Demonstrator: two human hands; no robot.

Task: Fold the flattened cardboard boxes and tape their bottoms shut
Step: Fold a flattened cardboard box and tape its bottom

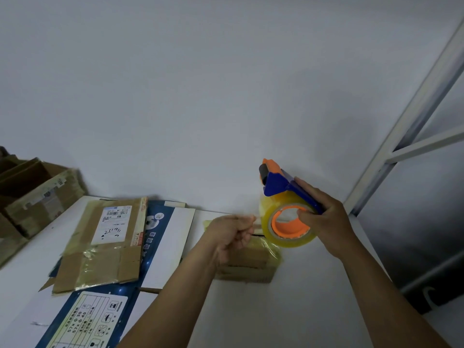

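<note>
My right hand (324, 219) grips the tape dispenser (278, 184); my left hand (231, 234) pinches the tape end (253, 218) at nine o'clock. The box (251, 262) sits on the desk (313, 285) at six o'clock, lengthwise nine-to-three, nearer my left.

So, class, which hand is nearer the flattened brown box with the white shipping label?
Left. The left hand, pinching the tape end, is just right of the flattened brown box; the right hand, gripping the tape dispenser, is farther right.
</note>
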